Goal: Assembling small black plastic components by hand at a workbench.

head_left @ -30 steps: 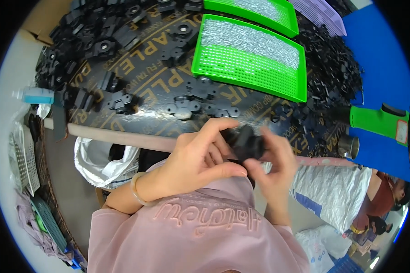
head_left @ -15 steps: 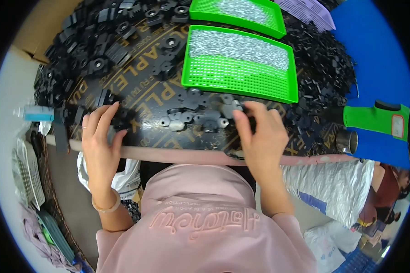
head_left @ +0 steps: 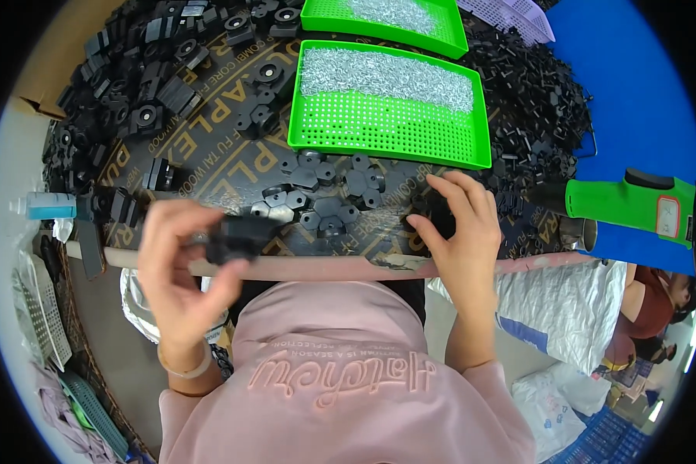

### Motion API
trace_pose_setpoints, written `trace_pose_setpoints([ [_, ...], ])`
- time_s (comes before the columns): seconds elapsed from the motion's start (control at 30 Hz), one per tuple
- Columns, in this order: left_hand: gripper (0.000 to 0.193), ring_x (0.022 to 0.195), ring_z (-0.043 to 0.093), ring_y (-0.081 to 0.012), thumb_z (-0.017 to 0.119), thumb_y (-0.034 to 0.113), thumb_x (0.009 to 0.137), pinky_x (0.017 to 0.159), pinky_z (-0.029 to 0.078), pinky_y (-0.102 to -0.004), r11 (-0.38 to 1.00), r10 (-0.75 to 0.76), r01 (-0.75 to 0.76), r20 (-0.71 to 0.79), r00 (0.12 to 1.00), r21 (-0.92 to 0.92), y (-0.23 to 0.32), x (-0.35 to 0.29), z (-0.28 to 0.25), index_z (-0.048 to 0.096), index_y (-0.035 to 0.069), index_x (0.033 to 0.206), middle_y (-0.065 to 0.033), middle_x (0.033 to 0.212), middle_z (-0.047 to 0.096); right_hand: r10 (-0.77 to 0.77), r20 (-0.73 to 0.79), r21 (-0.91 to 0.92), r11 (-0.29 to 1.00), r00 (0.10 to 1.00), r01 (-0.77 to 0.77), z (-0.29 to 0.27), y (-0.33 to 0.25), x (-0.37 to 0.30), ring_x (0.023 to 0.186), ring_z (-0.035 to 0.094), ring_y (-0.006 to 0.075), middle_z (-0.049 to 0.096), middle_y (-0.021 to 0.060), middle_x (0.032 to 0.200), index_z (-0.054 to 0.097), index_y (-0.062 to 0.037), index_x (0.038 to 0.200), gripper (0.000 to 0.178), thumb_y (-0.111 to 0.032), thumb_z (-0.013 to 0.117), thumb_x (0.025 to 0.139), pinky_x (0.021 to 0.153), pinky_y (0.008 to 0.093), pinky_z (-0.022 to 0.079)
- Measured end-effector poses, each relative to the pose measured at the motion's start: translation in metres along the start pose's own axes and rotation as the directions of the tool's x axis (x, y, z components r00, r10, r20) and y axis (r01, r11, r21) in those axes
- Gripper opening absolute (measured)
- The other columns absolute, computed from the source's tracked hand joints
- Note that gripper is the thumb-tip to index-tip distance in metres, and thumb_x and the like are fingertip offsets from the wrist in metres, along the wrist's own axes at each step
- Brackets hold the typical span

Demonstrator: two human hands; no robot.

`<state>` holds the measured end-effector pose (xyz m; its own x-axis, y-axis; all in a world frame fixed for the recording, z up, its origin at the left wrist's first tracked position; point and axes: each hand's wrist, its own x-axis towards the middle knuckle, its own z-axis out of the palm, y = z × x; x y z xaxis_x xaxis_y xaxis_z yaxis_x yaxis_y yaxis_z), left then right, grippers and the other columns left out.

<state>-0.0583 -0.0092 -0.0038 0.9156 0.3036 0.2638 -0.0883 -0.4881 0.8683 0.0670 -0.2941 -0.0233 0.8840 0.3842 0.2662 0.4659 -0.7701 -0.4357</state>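
Observation:
My left hand (head_left: 184,267) is lifted near the table's front edge, thumb and fingers closed on a black plastic block (head_left: 243,236), smeared by motion. To the right, my right hand (head_left: 468,236) curls its thumb and fingers around a small black plastic part (head_left: 439,216) at the tabletop; its shape is mostly hidden. Between the hands lie several black lobed brackets: one at the back (head_left: 309,170), one to its right (head_left: 363,182), one in front (head_left: 329,215), and a shinier one (head_left: 278,203) beside my left hand.
A green perforated tray (head_left: 390,151) of small silvery metal pieces stands beyond the brackets, another green tray (head_left: 448,42) behind it. Black blocks (head_left: 147,116) heap at left, small black parts (head_left: 533,116) at right. A green-bodied power tool (head_left: 630,203) lies at far right.
My left hand has risen from the table and moved right with a black block. My right hand has let go of a lobed bracket and shifted right to another black part. The view has shifted slightly.

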Motion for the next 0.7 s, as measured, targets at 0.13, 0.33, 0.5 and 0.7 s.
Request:
trace_pose_setpoints([
  [0.13, 0.045, 0.110, 0.061, -0.0216, 0.075, -0.003, 0.074, 0.088, 0.057, -0.0301, 0.888, 0.005, 0.109, 0.246, 0.969, -0.447, 0.019, 0.000, 0.027, 0.060, -0.009, 0.115, -0.0204, 0.124, 0.056, -0.008, -0.049, 0.007, 1.000, 0.999, 0.008, 0.003, 0.008, -0.005, 0.100, 0.057, 0.0307, 0.061, 0.0080, 0.112, 0.068, -0.0083, 0.114, 0.045, -0.008, 0.081, 0.071, 0.085, 0.0411, 0.049],
  [0.33, 0.047, 0.100, 0.067, -0.0156, 0.071, -0.004, 0.083, 0.079, 0.054, -0.0241, 0.655, -0.041, 0.345, 0.425, 0.904, -0.672, 0.020, -0.007, 0.054, 0.052, -0.006, 0.126, -0.0147, 0.115, 0.065, 0.071, -0.014, -0.027, 0.997, 0.997, -0.071, 0.001, 0.013, -0.014, 0.096, 0.059, 0.0305, 0.063, 0.0098, 0.107, 0.068, -0.0062, 0.110, 0.037, -0.006, 0.079, 0.075, 0.082, 0.0404, 0.049],
  [0.5, 0.044, 0.092, 0.066, -0.0098, 0.066, -0.001, 0.089, 0.067, 0.053, -0.0204, 0.659, -0.122, 0.480, 0.547, 0.828, -0.579, 0.024, -0.007, 0.069, 0.050, -0.002, 0.130, -0.0110, 0.115, 0.062, 0.142, -0.029, 0.111, 0.984, 0.989, -0.138, 0.002, 0.013, -0.018, 0.069, 0.062, 0.0247, 0.065, 0.0113, 0.092, 0.068, -0.0027, 0.105, 0.024, -0.003, 0.074, 0.083, 0.062, 0.0330, 0.050],
  [0.7, 0.052, 0.102, 0.063, -0.0171, 0.066, -0.001, 0.086, 0.067, 0.056, -0.0255, 0.815, 0.028, 0.326, 0.595, 0.803, -0.478, 0.018, -0.001, 0.072, 0.054, -0.002, 0.136, -0.0132, 0.122, 0.060, 0.325, 0.021, 0.580, 0.766, 0.946, -0.276, -0.004, 0.012, -0.029, 0.081, 0.070, 0.0155, 0.067, 0.0081, 0.096, 0.065, 0.0010, 0.103, 0.018, 0.003, 0.072, 0.087, 0.061, 0.0244, 0.055],
])
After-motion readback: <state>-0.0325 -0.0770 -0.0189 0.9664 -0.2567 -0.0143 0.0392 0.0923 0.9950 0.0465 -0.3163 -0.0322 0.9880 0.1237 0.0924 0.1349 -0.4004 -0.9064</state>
